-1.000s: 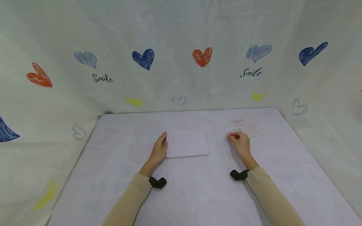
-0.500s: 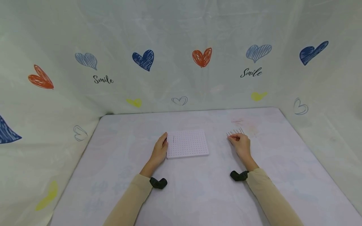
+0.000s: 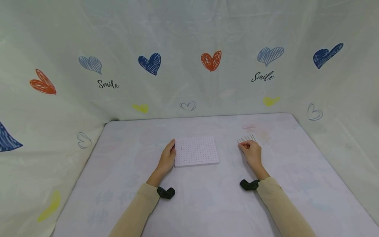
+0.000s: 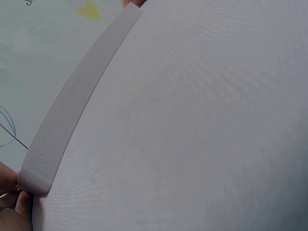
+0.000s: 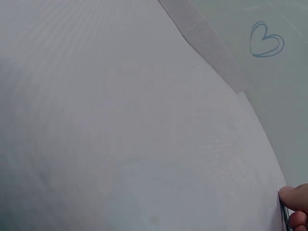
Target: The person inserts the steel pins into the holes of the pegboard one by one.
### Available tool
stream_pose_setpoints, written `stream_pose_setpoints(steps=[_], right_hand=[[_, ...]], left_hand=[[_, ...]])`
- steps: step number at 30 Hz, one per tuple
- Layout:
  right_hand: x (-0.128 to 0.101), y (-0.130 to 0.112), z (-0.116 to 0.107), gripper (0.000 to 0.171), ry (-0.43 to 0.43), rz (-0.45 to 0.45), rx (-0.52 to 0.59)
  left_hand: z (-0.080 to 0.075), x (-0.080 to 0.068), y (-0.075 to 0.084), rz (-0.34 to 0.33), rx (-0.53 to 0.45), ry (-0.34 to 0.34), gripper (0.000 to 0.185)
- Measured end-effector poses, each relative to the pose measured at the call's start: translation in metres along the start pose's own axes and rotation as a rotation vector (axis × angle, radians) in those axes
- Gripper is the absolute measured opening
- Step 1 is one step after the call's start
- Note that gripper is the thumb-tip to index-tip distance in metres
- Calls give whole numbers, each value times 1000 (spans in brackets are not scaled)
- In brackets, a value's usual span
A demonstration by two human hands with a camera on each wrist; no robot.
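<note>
A white pegboard (image 3: 196, 152) with rows of small holes lies left of the table's middle. One thin dark stick (image 3: 182, 146) stands in it near the upper left; the left wrist view shows this stick (image 4: 13, 135) rising past the board's side wall (image 4: 72, 106). My left hand (image 3: 166, 159) grips the board's left edge between thumb and fingers. To the right of the board, my right hand (image 3: 251, 153) is over several thin sticks (image 3: 247, 138) in a slanting row. Its thumb and forefinger pinch at the sticks' near ends (image 5: 284, 214); exactly which one is hidden.
A pale table (image 3: 189, 204) spreads around the board, with faint reddish marks (image 3: 248, 126) beyond the sticks. Behind it hangs a white sheet (image 3: 183, 29) printed with hearts. A black wrist device (image 3: 165, 193) sits at each cuff.
The right hand stays at the row of sticks, with only tiny finger and wrist shifts. The left hand and the pegboard hold their place; the head view drifts slightly.
</note>
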State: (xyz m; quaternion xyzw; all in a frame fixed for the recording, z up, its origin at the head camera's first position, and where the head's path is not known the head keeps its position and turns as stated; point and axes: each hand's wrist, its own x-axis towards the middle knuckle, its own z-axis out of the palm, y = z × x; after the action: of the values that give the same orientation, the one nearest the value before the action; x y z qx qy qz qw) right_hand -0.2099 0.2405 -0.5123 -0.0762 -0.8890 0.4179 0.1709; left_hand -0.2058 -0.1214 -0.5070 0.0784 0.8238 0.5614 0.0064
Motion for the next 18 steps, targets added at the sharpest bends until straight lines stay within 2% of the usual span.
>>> stream_pose_setpoints(steps=[18], right_hand=[[-1,-1,4,12,20,-34,-10]], left_hand=[[0,-1,1,-5,31,-3,50]])
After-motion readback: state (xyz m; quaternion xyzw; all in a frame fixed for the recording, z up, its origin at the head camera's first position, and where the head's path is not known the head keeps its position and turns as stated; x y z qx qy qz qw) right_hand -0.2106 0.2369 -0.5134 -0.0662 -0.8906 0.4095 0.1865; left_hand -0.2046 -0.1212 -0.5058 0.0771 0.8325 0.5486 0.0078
